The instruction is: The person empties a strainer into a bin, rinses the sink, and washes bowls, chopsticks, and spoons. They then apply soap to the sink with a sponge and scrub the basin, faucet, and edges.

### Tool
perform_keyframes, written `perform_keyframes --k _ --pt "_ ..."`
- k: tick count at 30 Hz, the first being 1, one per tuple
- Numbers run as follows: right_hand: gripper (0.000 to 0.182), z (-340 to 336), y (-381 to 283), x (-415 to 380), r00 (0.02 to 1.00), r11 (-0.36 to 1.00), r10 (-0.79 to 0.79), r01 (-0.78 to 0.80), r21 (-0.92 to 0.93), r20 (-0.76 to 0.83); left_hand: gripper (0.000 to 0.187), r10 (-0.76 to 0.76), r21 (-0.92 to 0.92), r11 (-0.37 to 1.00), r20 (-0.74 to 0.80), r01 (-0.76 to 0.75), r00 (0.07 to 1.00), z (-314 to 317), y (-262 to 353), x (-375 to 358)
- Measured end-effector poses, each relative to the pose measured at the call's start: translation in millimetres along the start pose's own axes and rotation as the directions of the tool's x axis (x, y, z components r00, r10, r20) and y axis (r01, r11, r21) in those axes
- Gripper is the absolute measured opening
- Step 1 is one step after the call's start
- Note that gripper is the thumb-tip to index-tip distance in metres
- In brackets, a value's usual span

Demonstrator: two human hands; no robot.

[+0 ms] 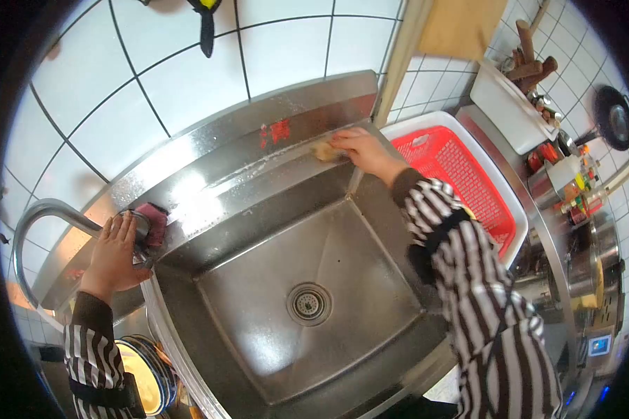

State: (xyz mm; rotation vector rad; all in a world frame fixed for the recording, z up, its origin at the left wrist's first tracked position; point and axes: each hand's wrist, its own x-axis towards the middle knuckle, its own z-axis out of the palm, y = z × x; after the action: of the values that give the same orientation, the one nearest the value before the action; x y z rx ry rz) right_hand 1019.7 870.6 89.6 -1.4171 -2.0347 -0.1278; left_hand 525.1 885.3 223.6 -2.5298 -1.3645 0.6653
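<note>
My right hand [367,152] presses a yellowish-brown sponge [325,151] against the back ledge of the steel sink [223,300], near its far right corner. The fingers are closed on the sponge, and its edges look blurred. On the left, my left hand [112,260] is wrapped about the base of the curved metal faucet [52,207]; part of the grip is hidden. A dark pink scrubbing pad [154,224] sits just beside that base. Wet patches and whitish suds show along the ledge. The basin has a round drain [309,304] in its floor.
Right of the sink, a red perforated basket [461,174] sits in a white tub [521,234]. Beyond stand a white bin [503,105] with wooden-handled tools and several condiment containers. A black pan [613,119] hangs on the wall. Stacked bowls [141,377] are at lower left.
</note>
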Motion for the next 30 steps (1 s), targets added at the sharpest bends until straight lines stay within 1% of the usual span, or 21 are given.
perform_keyframes --k 1,2,3,4,6,7,9,10,12,14,16,17,19,20,21,23,24,25,26,28,30 --pt "0.036 -16.0 1.1 1.8 1.0 1.0 -0.013 0.013 -0.002 0.004 0.101 0.002 0.002 1.0 -0.01 -0.002 1.0 0.7 -1.5 -0.3" --pt "0.034 -34.7 0.0 3.7 0.976 0.995 0.009 -0.03 0.096 0.216 0.1 0.01 0.002 1.0 -0.016 -0.01 1.0 2.5 -0.9 0.3" --pt "0.033 -45.4 -3.3 5.1 0.908 0.978 0.015 -0.1 0.181 0.419 0.1 0.024 0.004 1.0 -0.02 -0.024 0.999 4.3 0.9 2.1" --pt "0.033 -45.5 7.1 10.9 0.905 0.979 0.015 -0.1 0.179 0.425 0.1 0.025 -0.002 1.0 -0.018 -0.025 1.0 3.9 1.6 3.4" --pt "0.027 -42.2 28.5 27.2 0.978 0.982 0.159 -0.143 -0.123 0.134 0.1 0.012 -0.047 0.999 -0.019 -0.013 1.0 -0.7 1.2 2.4" --pt "0.027 -31.4 32.7 25.0 0.976 0.983 0.161 -0.146 -0.114 0.144 0.1 0.012 -0.049 0.999 -0.004 -0.013 1.0 -2.8 2.4 1.2" --pt "0.025 -4.8 27.8 21.3 0.909 0.854 0.398 -0.417 -0.313 -0.125 0.099 -0.022 -0.115 0.993 0.013 0.023 1.0 -7.7 6.0 2.6" --pt "0.025 2.8 21.7 15.5 0.905 0.851 0.41 -0.424 -0.31 -0.115 0.099 0.014 -0.12 0.993 -0.027 -0.017 1.0 -2.6 2.3 4.3" --pt "0.026 11.9 -2.3 10.8 0.922 0.899 0.359 -0.384 -0.212 -0.148 0.099 0.023 -0.114 0.993 -0.033 -0.027 0.999 5.1 -4.6 5.0" --pt "0.025 31.1 -32.1 8.1 0.957 0.956 0.258 -0.273 -0.11 -0.134 0.099 0.04 -0.107 0.993 -0.061 -0.046 0.997 -1.5 1.9 5.6" --pt "0.025 37.1 -63.3 15.6 0.992 0.989 0.128 -0.127 -0.069 0.01 0.09 -0.02 -0.07 0.997 0.0 0.02 1.0 -17.8 16.7 -0.7" --pt "0.025 36.0 -57.2 17.2 0.991 0.989 0.131 -0.13 -0.069 0.01 0.09 -0.018 -0.069 0.997 0.001 0.018 1.0 -21.1 21.4 -2.8" --pt "0.026 40.9 -40.3 32.1 0.967 0.962 -0.237 0.22 0.163 0.09 0.081 0.042 -0.023 0.999 -0.18 -0.047 0.983 -17.8 31.4 -13.9" --pt "0.025 31.7 -29.6 36.5 0.964 0.979 -0.19 0.172 0.107 0.187 0.081 0.044 -0.035 0.998 -0.155 -0.05 0.987 -22.9 44.4 -26.9" --pt "0.024 15.4 -12.6 35.4 0.95 0.991 -0.135 0.128 0.044 0.283 0.074 0.076 -0.141 0.984 -0.222 -0.109 0.972 -36.0 62.1 -45.6" --pt "0.028 -4.4 30.4 15.3 0.956 0.984 -0.118 0.149 -0.097 0.27 0.063 0.136 -0.28 0.934 -0.298 -0.223 0.945 -37.4 79.5 -81.4" --pt "0.033 -25.1 29.1 0.6 0.939 0.99 -0.063 0.102 -0.099 0.339 0.059 0.174 -0.317 0.908 -0.307 -0.273 0.936 -26.7 85.5 -103.5" --pt "0.038 -46.6 26.0 -11.1 0.915 0.992 -0.003 0.053 -0.112 0.403 0.054 0.146 -0.511 0.808 -0.312 -0.295 0.939 -2.9 89.5 -125.0" --pt "0.038 -59.7 23.0 -25.5 0.906 0.992 0.004 0.052 -0.119 0.424 0.053 0.229 -0.385 0.867 -0.256 -0.316 0.939 6.5 93.5 -149.3" --pt "0.049 -85.7 6.7 -61.0 0.855 0.991 -0.041 0.099 -0.085 0.516 0.049 0.248 -0.506 0.79 -0.25 -0.345 0.936 50.8 101.1 -197.0" --pt "0.053 -113.9 -19.4 -94.2 0.814 0.996 -0.001 0.053 -0.073 0.581 0.051 0.108 -0.629 0.736 -0.256 -0.251 0.961 100.6 114.2 -243.0"
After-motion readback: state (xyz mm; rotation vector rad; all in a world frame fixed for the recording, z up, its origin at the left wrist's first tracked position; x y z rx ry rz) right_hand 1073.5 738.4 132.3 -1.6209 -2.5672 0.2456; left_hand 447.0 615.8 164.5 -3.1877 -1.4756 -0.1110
